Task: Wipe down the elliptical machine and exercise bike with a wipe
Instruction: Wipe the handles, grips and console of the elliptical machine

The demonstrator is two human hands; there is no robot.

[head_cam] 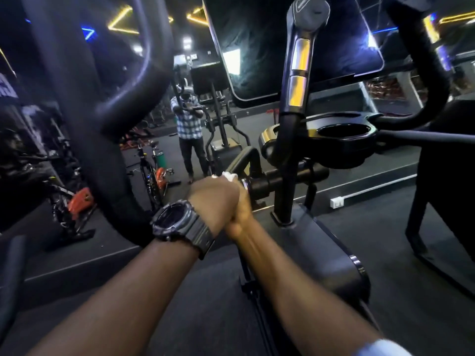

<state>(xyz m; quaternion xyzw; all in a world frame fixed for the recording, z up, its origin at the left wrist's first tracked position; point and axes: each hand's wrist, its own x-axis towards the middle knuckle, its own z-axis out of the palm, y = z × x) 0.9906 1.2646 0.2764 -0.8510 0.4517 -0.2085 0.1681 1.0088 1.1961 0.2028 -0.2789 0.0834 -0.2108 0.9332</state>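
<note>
I stand at the black elliptical machine [321,253]; its console [282,47] is at the top and its upright grip [298,73] rises at centre. My left hand [213,194], with a dark watch on the wrist, is curled round a crumpled white wipe [228,176] that sticks out above the knuckles. It sits at the left end of a short black crossbar [282,179]. My right hand [241,209] is blurred and pressed against the left one, with its fingers hidden behind it. Orange-and-black exercise bikes [77,201] stand at the left.
A thick curved elliptical arm [84,111] fills the left foreground, and another arm [431,73] curves at the right. A cup holder [344,140] sits below the console. A wall mirror [190,119] ahead reflects a person. A white socket box [336,202] lies on the floor.
</note>
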